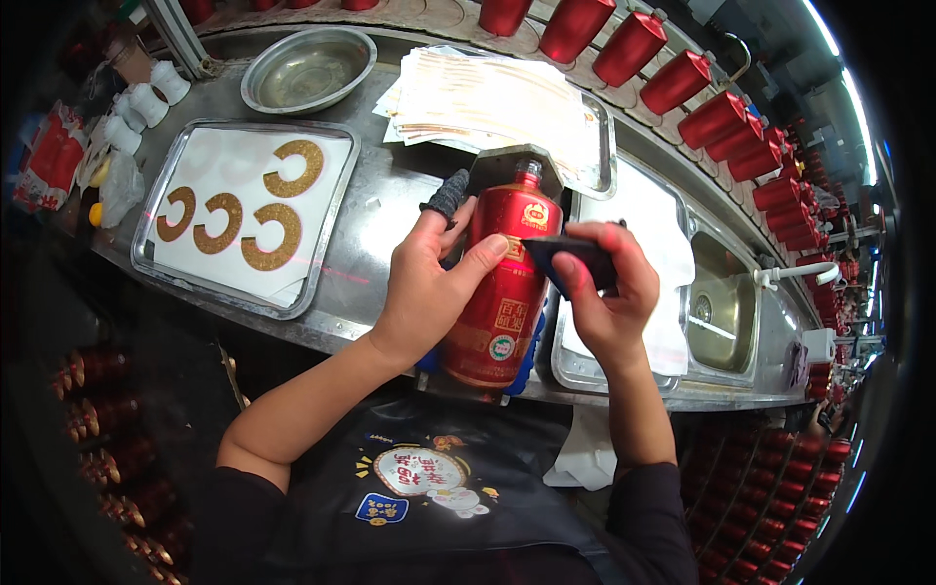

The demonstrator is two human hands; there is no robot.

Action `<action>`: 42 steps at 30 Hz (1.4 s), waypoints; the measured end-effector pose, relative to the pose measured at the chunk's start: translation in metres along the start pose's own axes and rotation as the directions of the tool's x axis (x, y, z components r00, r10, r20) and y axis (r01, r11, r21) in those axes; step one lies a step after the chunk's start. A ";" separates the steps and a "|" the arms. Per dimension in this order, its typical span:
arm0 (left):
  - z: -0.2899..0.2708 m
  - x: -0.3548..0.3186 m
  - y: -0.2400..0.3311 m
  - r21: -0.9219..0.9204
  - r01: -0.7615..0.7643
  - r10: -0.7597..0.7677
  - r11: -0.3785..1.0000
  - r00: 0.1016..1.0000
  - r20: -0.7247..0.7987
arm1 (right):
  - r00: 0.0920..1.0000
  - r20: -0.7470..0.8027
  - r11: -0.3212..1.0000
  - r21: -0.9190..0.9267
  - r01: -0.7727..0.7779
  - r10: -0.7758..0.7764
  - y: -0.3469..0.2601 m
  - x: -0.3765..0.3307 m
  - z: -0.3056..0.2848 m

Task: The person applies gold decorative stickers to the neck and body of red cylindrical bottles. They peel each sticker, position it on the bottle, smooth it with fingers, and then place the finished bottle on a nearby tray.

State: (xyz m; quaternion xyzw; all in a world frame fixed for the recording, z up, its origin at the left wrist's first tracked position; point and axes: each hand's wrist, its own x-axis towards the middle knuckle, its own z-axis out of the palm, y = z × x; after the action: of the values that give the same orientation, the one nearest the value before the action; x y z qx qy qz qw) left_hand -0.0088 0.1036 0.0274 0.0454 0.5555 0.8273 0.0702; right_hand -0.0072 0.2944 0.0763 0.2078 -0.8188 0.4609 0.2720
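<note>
The red bottle (499, 302) sits between the left hand (429, 278), which grasps its side, thumb across its front, and the right hand (619, 302), which pinches a dark flat tool (585, 257) at the bottle's front. Left of both hands, a tray (210, 289) holds gold C-shaped pieces (234, 219).

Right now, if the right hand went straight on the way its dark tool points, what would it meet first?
Likely the red bottle: the dark tool in the right hand points left at its upper half, perhaps touching it; depth is unclear.
</note>
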 end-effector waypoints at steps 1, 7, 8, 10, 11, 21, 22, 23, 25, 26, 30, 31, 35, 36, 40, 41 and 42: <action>-0.002 0.000 -0.001 -0.034 0.003 -0.002 0.999 1.000 0.015 | 0.996 0.067 0.998 -0.033 -0.053 0.055 -0.005 0.000 0.002; -0.018 -0.009 -0.007 -0.059 0.094 -0.098 0.994 0.993 -0.070 | 0.957 0.260 0.984 -0.091 0.155 -0.127 0.005 -0.003 -0.005; -0.022 -0.015 -0.005 -0.029 0.043 -0.044 0.999 0.997 -0.065 | 0.985 0.136 0.967 -0.213 0.137 -0.110 0.012 0.001 -0.007; -0.029 -0.022 -0.001 0.052 0.083 -0.078 0.995 0.993 -0.089 | 0.998 0.054 0.911 -0.408 0.060 -0.041 0.015 0.000 -0.008; -0.031 -0.028 0.000 0.082 0.053 -0.047 0.995 0.996 -0.080 | 0.969 0.144 0.892 -0.381 0.243 -0.202 0.012 -0.004 -0.006; -0.048 -0.066 0.004 0.070 0.055 -0.048 0.996 0.994 -0.095 | 0.934 0.234 0.917 -0.234 0.323 -0.269 -0.066 -0.082 -0.001; -0.048 -0.067 0.003 0.073 0.050 -0.043 0.996 0.995 -0.092 | 0.927 0.298 0.890 -0.324 0.322 -0.228 -0.068 -0.075 0.001; -0.047 -0.068 0.003 0.076 0.050 -0.042 0.996 0.995 -0.092 | 0.940 0.300 0.869 -0.407 0.282 -0.164 -0.071 -0.070 0.008; -0.046 -0.069 0.004 0.094 0.049 -0.041 0.994 0.996 -0.084 | 0.850 0.447 0.844 -0.309 0.439 -0.278 -0.079 -0.067 0.023; -0.047 -0.072 0.006 0.102 0.050 -0.041 0.993 0.996 -0.084 | 0.839 0.410 0.863 -0.197 0.465 -0.359 -0.084 -0.069 0.030; -0.052 -0.076 0.010 0.151 0.059 -0.049 0.987 0.996 -0.069 | 0.916 0.224 0.898 -0.223 0.380 -0.332 -0.080 -0.090 0.025; -0.053 -0.077 0.010 0.159 0.064 -0.054 0.985 0.997 -0.063 | 0.959 0.125 0.912 -0.298 0.280 -0.254 -0.075 -0.095 0.020; -0.051 -0.078 0.005 0.102 0.057 -0.060 0.993 0.998 0.030 | 0.873 0.263 0.879 -0.140 0.456 -0.411 -0.064 -0.107 0.001; -0.051 -0.079 0.004 0.099 0.042 -0.049 0.994 0.997 0.064 | 0.919 0.225 0.911 -0.188 0.367 -0.324 -0.060 -0.109 -0.004; -0.058 -0.078 0.015 0.366 -0.173 0.027 0.914 0.928 0.372 | 0.949 0.256 0.955 -0.184 0.233 -0.182 -0.063 -0.121 -0.006; -0.059 -0.077 0.019 0.453 -0.285 0.046 0.845 0.881 0.470 | 0.945 0.267 0.968 -0.112 0.225 -0.189 -0.063 -0.119 -0.006; -0.056 -0.079 0.020 0.460 -0.300 0.041 0.836 0.869 0.492 | 0.960 0.262 0.988 -0.096 0.123 -0.094 -0.059 -0.111 -0.003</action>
State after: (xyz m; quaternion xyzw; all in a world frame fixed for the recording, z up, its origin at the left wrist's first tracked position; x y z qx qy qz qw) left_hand 0.0587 0.0317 0.0245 0.3095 0.7191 0.6125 0.1094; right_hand 0.1129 0.2781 0.0449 0.2949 -0.8589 0.3681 0.1997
